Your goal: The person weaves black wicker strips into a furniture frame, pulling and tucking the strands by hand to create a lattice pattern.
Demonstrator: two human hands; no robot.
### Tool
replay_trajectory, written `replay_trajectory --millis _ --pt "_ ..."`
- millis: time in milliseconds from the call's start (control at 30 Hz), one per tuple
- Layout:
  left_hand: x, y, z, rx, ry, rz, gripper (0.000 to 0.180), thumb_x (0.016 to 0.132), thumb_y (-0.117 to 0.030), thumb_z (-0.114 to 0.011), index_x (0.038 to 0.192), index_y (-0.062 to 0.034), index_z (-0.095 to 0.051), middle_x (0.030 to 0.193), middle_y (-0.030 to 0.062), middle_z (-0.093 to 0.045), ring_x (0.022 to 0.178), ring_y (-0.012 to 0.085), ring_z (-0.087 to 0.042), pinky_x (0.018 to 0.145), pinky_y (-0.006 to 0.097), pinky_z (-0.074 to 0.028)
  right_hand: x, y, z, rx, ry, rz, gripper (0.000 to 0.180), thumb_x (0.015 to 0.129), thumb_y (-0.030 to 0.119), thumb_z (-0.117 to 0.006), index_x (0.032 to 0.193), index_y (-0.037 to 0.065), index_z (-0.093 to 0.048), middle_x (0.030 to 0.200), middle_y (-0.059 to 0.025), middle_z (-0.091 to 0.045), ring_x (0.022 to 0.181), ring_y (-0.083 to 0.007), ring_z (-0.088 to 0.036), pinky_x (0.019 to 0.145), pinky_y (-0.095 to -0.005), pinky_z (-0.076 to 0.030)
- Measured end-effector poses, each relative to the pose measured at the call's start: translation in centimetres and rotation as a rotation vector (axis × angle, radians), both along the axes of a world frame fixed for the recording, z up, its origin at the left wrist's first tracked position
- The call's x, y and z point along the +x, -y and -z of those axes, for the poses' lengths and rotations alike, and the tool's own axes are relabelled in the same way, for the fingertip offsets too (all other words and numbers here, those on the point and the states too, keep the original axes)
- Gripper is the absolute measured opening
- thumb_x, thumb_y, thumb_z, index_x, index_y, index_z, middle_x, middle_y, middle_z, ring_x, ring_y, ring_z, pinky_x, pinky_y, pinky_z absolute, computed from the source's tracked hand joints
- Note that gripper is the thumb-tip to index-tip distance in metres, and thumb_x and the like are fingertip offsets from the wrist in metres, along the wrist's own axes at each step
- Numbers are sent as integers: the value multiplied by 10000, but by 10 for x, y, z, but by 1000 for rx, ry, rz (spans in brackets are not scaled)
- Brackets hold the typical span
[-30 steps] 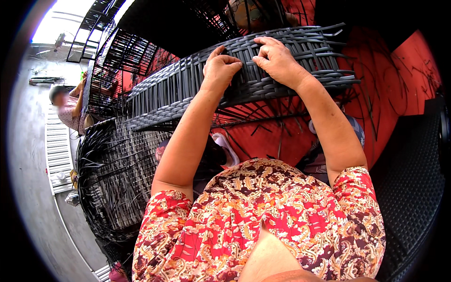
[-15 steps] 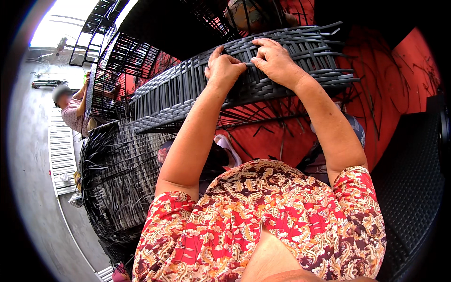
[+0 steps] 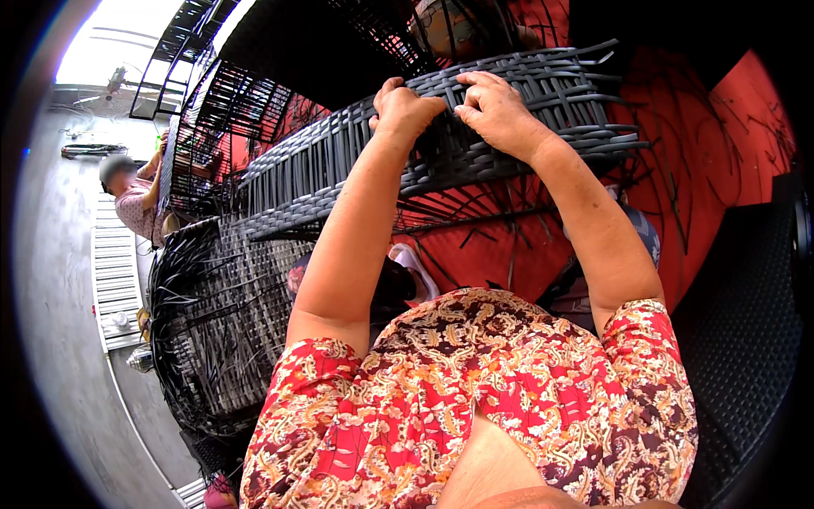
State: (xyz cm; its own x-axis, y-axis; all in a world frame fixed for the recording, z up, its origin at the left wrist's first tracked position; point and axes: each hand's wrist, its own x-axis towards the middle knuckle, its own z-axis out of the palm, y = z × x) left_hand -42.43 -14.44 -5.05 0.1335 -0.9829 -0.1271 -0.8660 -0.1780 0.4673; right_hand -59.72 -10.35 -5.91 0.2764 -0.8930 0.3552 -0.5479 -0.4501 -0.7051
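Note:
A long panel of dark grey plastic wicker [image 3: 292, 174] stretches slantwise in front of me, tightly woven along its edges with open bars between. My left hand [image 3: 405, 109] grips its upper part, fingers curled over the far side and thumb pointing right. Beside it, my right hand [image 3: 498, 110] is bent over the same upper weave, its thumb and forefinger close to the strips. A small gap separates the two hands. Whether a loose strip lies between my fingers is hidden. At the panel's right end, strip ends [image 3: 606, 58] stick out.
Left of my lap rests a woven dark piece [image 3: 225, 314] with many loose strands. Black wicker frames [image 3: 246, 102] stand at the upper left, where another person [image 3: 136, 199] works. Cut strips lie on the red floor covering [image 3: 670, 161]. A black woven surface [image 3: 742, 339] is at the right.
My left thumb has lifted slightly from the weave and the left hand has turned a little. My right hand stays almost in place. The view has shifted slightly.

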Motion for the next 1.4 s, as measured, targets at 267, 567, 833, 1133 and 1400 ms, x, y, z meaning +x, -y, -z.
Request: replay_trajectory --millis 267,567,833,1133,1400 --pt "-8 -16 -9 -18 213 145 350 645 -343 -635 769 -24 -708 1356 218 -402 1331 325 -257 1028 311 -317 2 3 7 -8 -4 -5 198 805 178 -622 685 27 -574 1259 -138 -518 1219 -280 -417 1004 -383 -316" --pt "-26 -41 -33 -68 494 234 317 745 -252 -612 958 -30 -687 1464 166 -236 1361 315 -192 1035 573 -216 8 3 6 -9 -100 27 216 800 257 -598 792 55 -675 1253 -58 -523 1227 -228 -394 1011 -389 -286" --pt "-22 -35 -40 78 484 301 357 754 -272 -619 1011 -28 -664 1350 148 -399 1271 291 -350 1003 476 -299 10 1 7 -8 -158 36 240 817 270 -581 852 54 -680 1290 -51 -493 1254 -218 -364 1029 -398 -258" --pt "12 -35 -10 0 -639 30 189 617 -110 -701 707 50 -658 1324 100 -407 1017 190 -508 795 302 -434 12 0 2 25 -129 43 197 816 222 -584 742 45 -629 1316 -83 -476 1274 -244 -349 1033 -419 -251" --pt "7 -38 -8 20 -961 -12 139 629 -59 -712 697 35 -636 1332 96 -390 810 148 -551 635 288 -438 19 2 3 30 -219 12 219 833 232 -537 864 57 -665 1330 -56 -463 1302 -214 -306 1011 -437 -204"
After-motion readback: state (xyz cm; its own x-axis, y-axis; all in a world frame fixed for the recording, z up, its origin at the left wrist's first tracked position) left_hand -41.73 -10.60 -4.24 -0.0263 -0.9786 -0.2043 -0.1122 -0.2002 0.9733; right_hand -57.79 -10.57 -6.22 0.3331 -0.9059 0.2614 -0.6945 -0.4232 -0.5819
